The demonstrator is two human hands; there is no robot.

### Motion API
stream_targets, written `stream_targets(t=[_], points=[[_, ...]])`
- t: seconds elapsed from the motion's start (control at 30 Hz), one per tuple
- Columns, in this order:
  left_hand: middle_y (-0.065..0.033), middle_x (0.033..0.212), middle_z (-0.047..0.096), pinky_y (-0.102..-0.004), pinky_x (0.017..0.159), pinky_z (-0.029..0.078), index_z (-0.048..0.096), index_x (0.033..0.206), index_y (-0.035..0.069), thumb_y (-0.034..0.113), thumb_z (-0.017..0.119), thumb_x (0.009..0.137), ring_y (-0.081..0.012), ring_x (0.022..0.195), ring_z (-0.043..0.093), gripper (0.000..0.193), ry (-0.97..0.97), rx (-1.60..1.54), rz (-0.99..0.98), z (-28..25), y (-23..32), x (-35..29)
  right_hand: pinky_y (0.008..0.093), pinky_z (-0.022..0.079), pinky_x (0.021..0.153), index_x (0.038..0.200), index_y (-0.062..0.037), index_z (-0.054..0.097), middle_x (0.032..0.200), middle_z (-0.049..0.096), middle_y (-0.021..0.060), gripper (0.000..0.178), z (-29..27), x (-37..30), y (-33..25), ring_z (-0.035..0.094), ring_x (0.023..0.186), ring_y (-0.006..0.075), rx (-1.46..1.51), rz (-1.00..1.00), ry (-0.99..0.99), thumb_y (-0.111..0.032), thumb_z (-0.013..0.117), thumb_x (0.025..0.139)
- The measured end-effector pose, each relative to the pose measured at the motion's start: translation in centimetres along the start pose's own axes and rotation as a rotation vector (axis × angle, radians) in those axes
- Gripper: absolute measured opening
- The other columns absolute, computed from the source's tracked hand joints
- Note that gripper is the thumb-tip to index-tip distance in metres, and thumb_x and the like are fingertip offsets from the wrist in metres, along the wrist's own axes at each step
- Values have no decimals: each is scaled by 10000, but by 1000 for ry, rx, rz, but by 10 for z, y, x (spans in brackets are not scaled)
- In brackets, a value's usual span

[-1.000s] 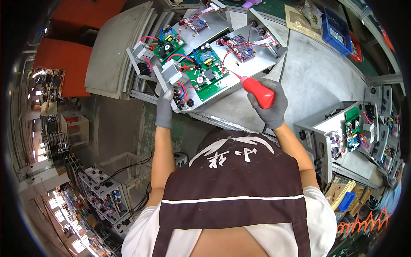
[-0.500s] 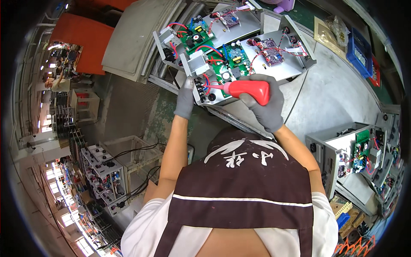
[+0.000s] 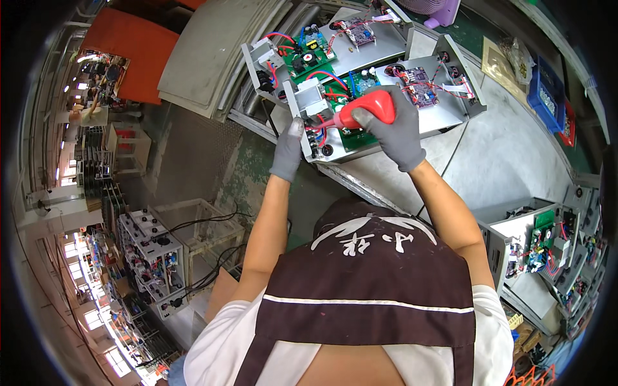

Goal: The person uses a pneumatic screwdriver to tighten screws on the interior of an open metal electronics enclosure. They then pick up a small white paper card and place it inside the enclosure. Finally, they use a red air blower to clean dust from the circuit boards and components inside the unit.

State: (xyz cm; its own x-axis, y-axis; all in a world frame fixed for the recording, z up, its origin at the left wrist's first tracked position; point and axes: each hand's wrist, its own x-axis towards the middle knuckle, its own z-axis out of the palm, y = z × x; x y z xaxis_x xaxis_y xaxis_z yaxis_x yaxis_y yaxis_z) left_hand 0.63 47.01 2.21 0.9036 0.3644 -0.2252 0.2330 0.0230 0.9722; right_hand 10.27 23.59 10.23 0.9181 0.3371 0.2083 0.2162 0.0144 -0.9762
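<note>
My right hand (image 3: 404,134), in a grey glove, is wrapped round a red squeeze bottle (image 3: 374,107) with a thin nozzle. The bottle tilts with its base up and right. Its nozzle reaches down among the wires and black terminals at the left end of the nearer metal chassis (image 3: 444,114). My left hand (image 3: 287,154), also gloved, grips that chassis's left end panel, thumb on the edge and fingers hidden behind. A green circuit board (image 3: 353,141) inside is partly covered by the bottle and my right hand. Whether the nozzle tip touches anything, I cannot tell.
A second, similar chassis (image 3: 347,55) lies just beyond. On the right are a blue bin (image 3: 546,96) of small parts and another opened unit (image 3: 515,239). Large grey panels (image 3: 206,64) lean at the far left, and a purple fan (image 3: 444,11) stands at the back.
The bottle's base has risen, so it tilts more steeply. Its nozzle has moved farther along the end panel, away from me. My left hand keeps its hold; the whole view has shifted slightly.
</note>
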Motion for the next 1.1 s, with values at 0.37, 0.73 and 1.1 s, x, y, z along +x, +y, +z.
stream_targets(t=[0.37, 0.73, 1.1], points=[[-59, 979, 565, -276, 825, 412, 533, 1109, -7, 405, 411, 940, -115, 902, 501, 461, -4, -23, -20, 6, 14, -6, 305, 502, 717, 973, -25, 573, 859, 640, 93, 391, 1, -4, 1, 615, 773, 153, 68, -6, -18, -250, 752, 708], [-29, 937, 547, -259, 780, 416, 539, 1081, 0, 393, 427, 941, -94, 854, 485, 431, -5, 1, 31, 5, 11, -6, 292, 503, 689, 971, -10, 569, 832, 642, 97, 384, -5, -12, -6, 611, 748, 142, 110, 40, -54, -230, 752, 714], [-22, 931, 546, -255, 765, 417, 544, 1068, 2, 402, 451, 930, -91, 846, 484, 433, 7, -60, 9, 3, 2, 0, 294, 504, 692, 958, -8, 574, 819, 646, 97, 385, -6, -12, -6, 615, 744, 149, 96, 18, -47, -241, 753, 709]])
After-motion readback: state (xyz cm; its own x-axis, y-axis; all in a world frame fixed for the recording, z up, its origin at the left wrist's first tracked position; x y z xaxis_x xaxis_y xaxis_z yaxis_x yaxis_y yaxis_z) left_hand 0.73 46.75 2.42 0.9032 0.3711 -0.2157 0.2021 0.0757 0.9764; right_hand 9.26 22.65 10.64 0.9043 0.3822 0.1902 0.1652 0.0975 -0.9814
